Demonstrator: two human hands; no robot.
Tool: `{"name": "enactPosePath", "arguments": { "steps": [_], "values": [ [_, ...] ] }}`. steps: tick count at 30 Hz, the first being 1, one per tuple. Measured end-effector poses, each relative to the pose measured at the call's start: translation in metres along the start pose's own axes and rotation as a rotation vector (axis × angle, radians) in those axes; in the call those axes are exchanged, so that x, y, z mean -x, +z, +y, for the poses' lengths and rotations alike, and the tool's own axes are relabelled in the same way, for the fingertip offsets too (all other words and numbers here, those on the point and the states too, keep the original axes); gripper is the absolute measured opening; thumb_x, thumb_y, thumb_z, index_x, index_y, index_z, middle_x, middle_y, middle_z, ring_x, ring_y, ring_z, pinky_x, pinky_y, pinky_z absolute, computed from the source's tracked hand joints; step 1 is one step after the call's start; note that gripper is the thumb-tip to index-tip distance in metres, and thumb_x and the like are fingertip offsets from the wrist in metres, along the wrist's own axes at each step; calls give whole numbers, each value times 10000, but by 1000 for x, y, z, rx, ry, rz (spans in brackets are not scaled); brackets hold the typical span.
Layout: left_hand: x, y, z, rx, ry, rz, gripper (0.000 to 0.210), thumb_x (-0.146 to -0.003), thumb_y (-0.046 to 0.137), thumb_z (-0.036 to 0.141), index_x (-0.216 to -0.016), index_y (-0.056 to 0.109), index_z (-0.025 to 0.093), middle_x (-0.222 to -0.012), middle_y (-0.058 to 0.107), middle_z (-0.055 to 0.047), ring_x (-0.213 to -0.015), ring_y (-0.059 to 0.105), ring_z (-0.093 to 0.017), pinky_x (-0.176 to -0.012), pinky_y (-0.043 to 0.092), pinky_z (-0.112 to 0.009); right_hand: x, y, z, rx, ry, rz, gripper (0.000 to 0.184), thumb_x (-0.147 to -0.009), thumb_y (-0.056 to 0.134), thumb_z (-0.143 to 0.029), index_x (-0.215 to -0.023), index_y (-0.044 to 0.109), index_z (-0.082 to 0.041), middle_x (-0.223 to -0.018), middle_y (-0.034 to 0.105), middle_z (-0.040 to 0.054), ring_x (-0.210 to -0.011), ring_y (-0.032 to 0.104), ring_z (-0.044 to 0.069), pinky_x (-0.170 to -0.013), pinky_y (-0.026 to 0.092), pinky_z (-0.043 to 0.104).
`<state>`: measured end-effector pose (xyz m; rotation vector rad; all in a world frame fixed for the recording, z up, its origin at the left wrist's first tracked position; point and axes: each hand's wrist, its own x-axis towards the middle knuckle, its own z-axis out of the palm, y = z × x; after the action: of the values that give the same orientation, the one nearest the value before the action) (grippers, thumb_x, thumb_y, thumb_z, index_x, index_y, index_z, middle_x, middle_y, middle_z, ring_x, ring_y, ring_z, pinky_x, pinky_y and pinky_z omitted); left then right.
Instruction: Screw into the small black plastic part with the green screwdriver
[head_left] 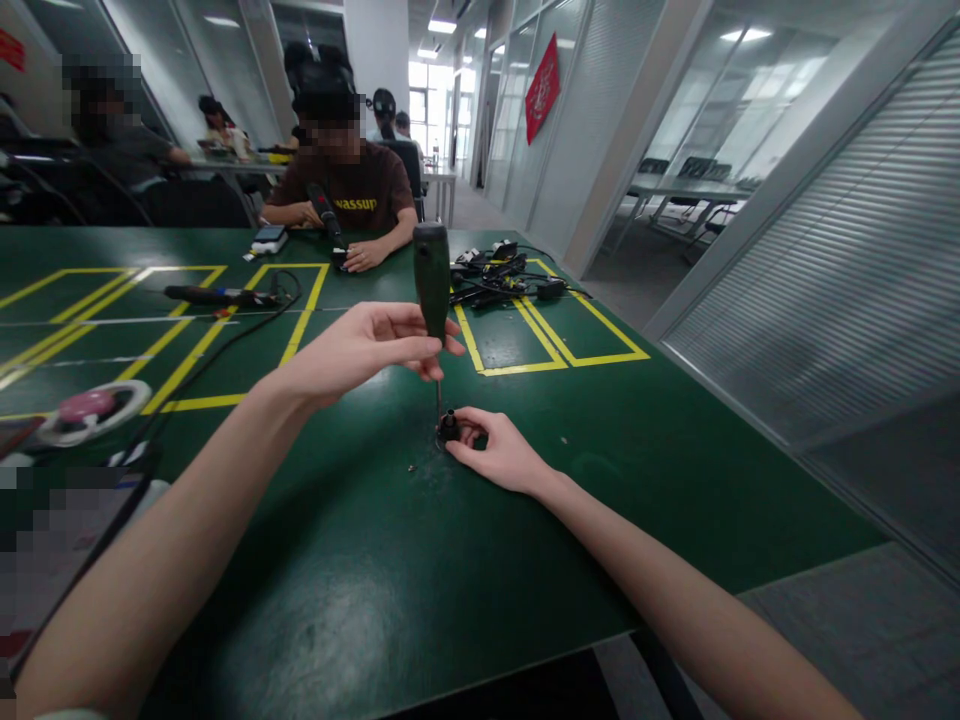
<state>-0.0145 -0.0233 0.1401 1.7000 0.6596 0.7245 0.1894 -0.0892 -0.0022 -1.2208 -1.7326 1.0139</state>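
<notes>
My left hand [390, 340] is closed around the lower handle of a dark green screwdriver [432, 275]. The tool stands upright, its thin shaft pointing down at a small black part on the green table [360, 560]. With thumb and fingers my right hand [499, 450] pinches that small black cylindrical part [449, 426] against the tabletop. Whether the screwdriver's tip sits in the part or just beside it, I cannot tell. A tiny loose bit [412, 468] lies on the table left of the part.
A heap of black cables [495, 275] lies behind my hands on the right. On the left are a corded black tool [221, 296] and a white ring with a pink piece [86, 405]. Across the table a person [352, 190] handles a black power tool [325, 212]. Yellow tape marks rectangles.
</notes>
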Motion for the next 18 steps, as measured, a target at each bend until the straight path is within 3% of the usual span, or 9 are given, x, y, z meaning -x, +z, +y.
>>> {"name": "enactPosePath", "arguments": {
  "steps": [5, 11, 18],
  "values": [
    [0, -1, -1, 94, -74, -67, 298, -816, 810, 321, -1033, 716, 140, -1031, 815, -97, -749, 759, -138, -712, 624, -235, 0, 0, 0, 16, -2, 8, 306, -820, 685, -260, -1089, 725, -119, -721, 641, -9, -645, 585, 133, -640, 485, 268],
    [-1, -7, -4, 142, -106, -119, 331, -825, 786, 269, -1124, 744, 135, -1094, 809, -110, -818, 780, -153, -763, 635, -238, 0, -1, -1, 13, 21, -2, 309, -821, 680, -263, -1092, 722, -119, -719, 640, -10, -648, 588, 135, -640, 484, 269],
    [-2, -8, -7, 197, -121, -100, 295, -833, 764, 263, -1091, 724, 127, -1101, 815, -123, -845, 797, -182, -832, 635, -281, 1, -1, -1, 18, 28, -4, 310, -822, 691, -269, -1093, 722, -120, -731, 651, -7, -658, 587, 132, -650, 492, 267]
  ]
}}
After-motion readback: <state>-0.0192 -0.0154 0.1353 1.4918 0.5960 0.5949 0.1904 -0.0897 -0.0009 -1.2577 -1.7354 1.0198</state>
